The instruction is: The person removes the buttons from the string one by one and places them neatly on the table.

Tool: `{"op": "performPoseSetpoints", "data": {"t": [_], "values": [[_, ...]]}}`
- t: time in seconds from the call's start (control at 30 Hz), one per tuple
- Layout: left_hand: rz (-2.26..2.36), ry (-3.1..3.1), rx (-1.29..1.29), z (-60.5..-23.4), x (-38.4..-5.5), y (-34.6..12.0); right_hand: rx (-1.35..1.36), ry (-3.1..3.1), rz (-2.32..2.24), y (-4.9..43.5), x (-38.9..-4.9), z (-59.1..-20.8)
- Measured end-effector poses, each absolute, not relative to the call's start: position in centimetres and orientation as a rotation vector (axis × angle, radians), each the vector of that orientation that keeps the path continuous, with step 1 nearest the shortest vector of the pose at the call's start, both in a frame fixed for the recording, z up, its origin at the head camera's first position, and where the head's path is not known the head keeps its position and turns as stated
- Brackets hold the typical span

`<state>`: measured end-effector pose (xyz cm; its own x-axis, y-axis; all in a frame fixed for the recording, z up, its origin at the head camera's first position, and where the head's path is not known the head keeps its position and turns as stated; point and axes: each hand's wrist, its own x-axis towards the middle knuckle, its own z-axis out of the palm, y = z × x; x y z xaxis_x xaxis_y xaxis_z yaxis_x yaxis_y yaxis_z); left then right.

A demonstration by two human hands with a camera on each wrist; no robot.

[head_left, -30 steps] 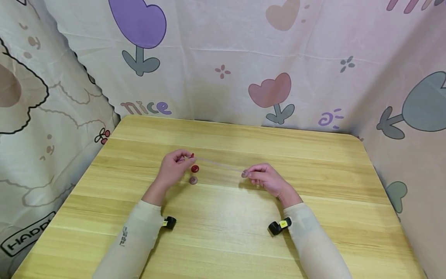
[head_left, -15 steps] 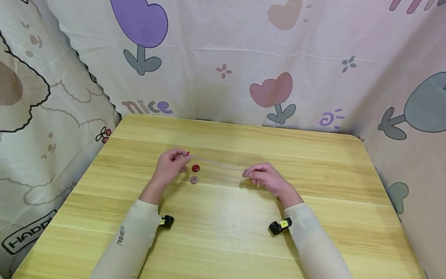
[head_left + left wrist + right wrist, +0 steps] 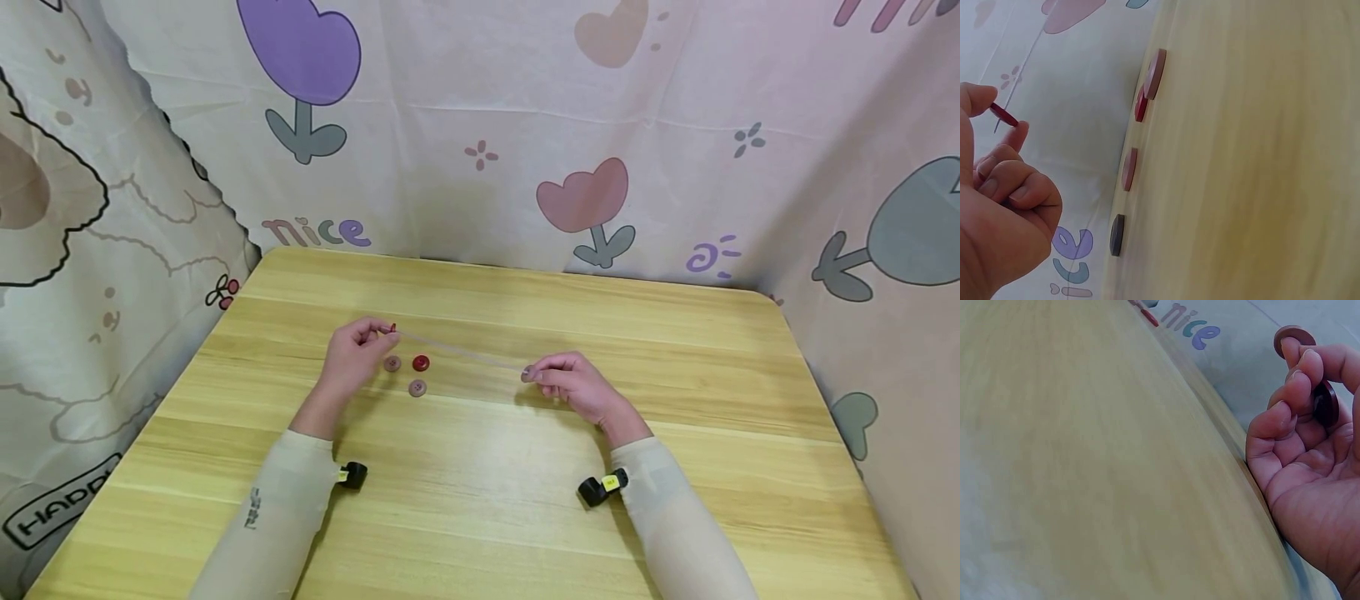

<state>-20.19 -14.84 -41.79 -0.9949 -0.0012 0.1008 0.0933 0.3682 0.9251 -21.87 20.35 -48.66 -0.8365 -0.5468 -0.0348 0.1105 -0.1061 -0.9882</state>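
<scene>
My left hand (image 3: 354, 353) pinches a small red button (image 3: 1004, 114) on edge between thumb and finger. A thin pale thread (image 3: 461, 351) runs from that button across to my right hand (image 3: 576, 385). The thread's short end pokes out past the red button in the left wrist view. At the other end, my right hand pinches a brownish-pink button (image 3: 1296, 334) at its fingertips. A dark red button (image 3: 1325, 404) also shows within the right hand, behind the curled fingers. Below the left hand lie two brownish-pink buttons (image 3: 417, 388) and a red button (image 3: 421, 363) on the table.
A dark grey button (image 3: 1117, 235) lies further along the wooden table (image 3: 480, 517), hidden by the left hand in the head view. A printed cloth (image 3: 450, 83) hangs behind the table and along its sides.
My left hand has moved left with the red button, away from the right hand, lengthening the visible thread. A brownish-pink button beneath it has come into view. The right hand has stayed put.
</scene>
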Motion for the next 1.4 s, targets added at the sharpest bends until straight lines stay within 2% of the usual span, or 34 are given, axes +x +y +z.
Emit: {"op": "performPoseSetpoints", "data": {"t": [0.23, 0.5, 0.9, 1.4], "values": [[-1.758, -2.487, -0.109, -42.4, -20.6, -15.6, -0.481, 1.730, -1.992, 20.3, -21.8, -48.6], [-1.823, -2.439, -0.016, -45.2, -22.1, -17.2, -0.482, 1.733, -1.990, 20.3, -21.9, -48.7], [-1.722, -2.502, -0.025, -45.7, -21.8, -17.8, -0.471, 1.706, -2.007, 20.3, -22.0, -48.8], [-1.230, -2.845, -0.150, -45.5, -20.8, -18.7, -0.484, 1.693, -2.010, 20.3, -22.0, -48.7]]}}
